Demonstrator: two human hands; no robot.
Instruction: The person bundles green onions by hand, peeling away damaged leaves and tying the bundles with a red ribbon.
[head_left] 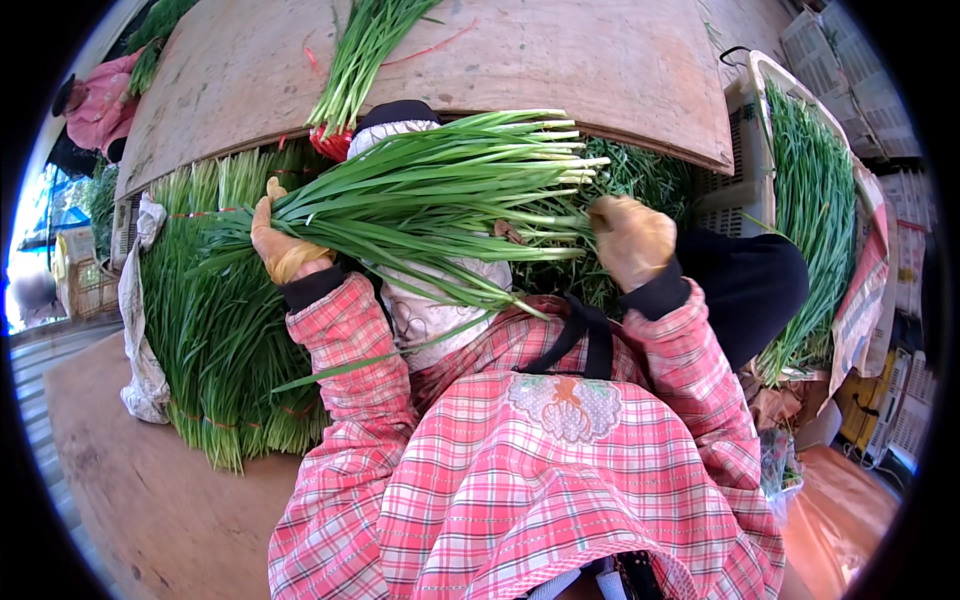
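Note:
A loose bunch of garlic chives (430, 180) lies across in front of me over my lap, its white stem ends to the right and green leaves to the left. My left hand (285, 240), in a yellowish glove, is closed around the leafy end, thumb up. My right hand (632, 240), gloved alike, is closed right beside the stem ends; its fingertips are turned away, so what they pinch is hidden. A brown withered bit (508, 232) sits among the pale stems. Some stalks droop from the bunch toward my left sleeve.
Ahead stands a wooden board (560, 60) with a tied chive bundle (365, 70) on it. Stacked chives (220, 320) fill the left side beside a white cloth (145, 320). At the right is a crate (750, 130) of chives. Another person (100, 100) is at far left.

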